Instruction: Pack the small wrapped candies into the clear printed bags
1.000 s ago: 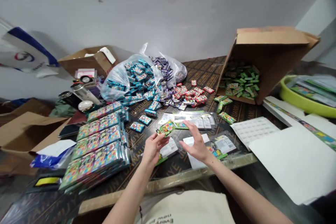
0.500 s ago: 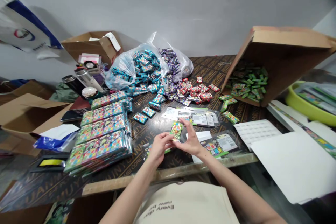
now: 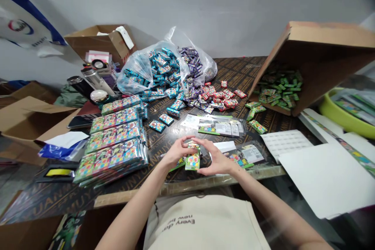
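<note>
A small green printed box (image 3: 192, 161) is held up between my two hands over the table's front part. My left hand (image 3: 176, 153) pinches its upper left side, with fingers curled across the top. My right hand (image 3: 217, 159) curves around the right side, fingertips at the top and thumb by the lower right corner. Beneath and beside the hands lie flat printed plastic packets (image 3: 249, 155) with white labels. More labelled packets (image 3: 215, 127) are spread just beyond. Two blue boxes (image 3: 157, 125) sit farther left.
Wrapped multi-colour packs (image 3: 117, 156) are stacked at left. Clear bags with blue boxes (image 3: 164, 66) and purple boxes (image 3: 191, 62) stand behind. Red boxes (image 3: 219, 95) lie in a pile. A tipped carton (image 3: 331, 52) holds green boxes. White sheets (image 3: 328, 175) extend past the right edge.
The green box has come slightly closer to my body and turned in my hands. My left fingers have shifted to its top edge. The camera view has moved slightly.
</note>
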The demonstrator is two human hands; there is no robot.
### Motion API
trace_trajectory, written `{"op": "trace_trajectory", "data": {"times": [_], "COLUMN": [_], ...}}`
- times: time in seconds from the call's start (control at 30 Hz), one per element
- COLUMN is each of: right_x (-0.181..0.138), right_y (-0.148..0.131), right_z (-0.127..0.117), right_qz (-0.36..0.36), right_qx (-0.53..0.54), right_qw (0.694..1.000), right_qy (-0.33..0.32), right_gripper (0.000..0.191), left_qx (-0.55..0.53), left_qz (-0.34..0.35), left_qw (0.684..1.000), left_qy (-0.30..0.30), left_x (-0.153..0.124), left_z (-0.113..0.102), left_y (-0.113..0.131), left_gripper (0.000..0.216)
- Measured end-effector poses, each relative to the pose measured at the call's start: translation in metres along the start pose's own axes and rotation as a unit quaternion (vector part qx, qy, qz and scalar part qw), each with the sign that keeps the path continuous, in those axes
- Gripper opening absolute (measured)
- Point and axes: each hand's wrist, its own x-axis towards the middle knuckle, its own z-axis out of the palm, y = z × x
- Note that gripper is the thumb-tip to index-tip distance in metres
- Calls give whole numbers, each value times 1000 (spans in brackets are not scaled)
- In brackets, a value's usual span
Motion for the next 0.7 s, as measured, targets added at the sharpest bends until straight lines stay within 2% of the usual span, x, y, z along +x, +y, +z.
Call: {"op": "trace_trajectory", "data": {"times": [0.07, 0.13, 0.17, 0.23, 0.3, 0.37, 0.43, 0.57, 0.7], "right_x": [-1, -3, -4, -5, -6, -8, -9, -9, 1], "right_y": [6, 20, 31, 53, 72, 83, 84, 70, 56], "right_z": [0, -3, -5, -8, -8, -6, -5, -13, -32], "right_qz": [6, 19, 27, 37, 33, 24, 26, 21, 15], "right_qx": [-34, -83, -107, -144, -153, -125, -59, 74, 44], "right_qw": [999, 992, 987, 978, 979, 989, 997, 997, 998], "right_qy": [37, 91, 118, 149, 128, 81, 49, 6, 52], "right_gripper": [83, 78, 76, 75, 76, 77, 80, 85, 81], "left_qx": [56, 184, 273, 457, 579, 624, 622, 559, 504], "left_qz": [22, 70, 96, 127, 124, 118, 126, 151, 175], "left_qw": [997, 975, 949, 871, 801, 769, 769, 813, 845], "left_qy": [40, 105, 128, 126, 89, 74, 79, 67, 42], "left_x": [3, 5, 6, 6, 6, 5, 3, -5, -13], "left_z": [-2, -10, -14, -23, -30, -34, -38, -43, -43], "left_y": [-6, -15, -21, -33, -44, -51, -52, -40, -27], "left_gripper": [65, 67, 72, 90, 103, 105, 104, 107, 107]}}
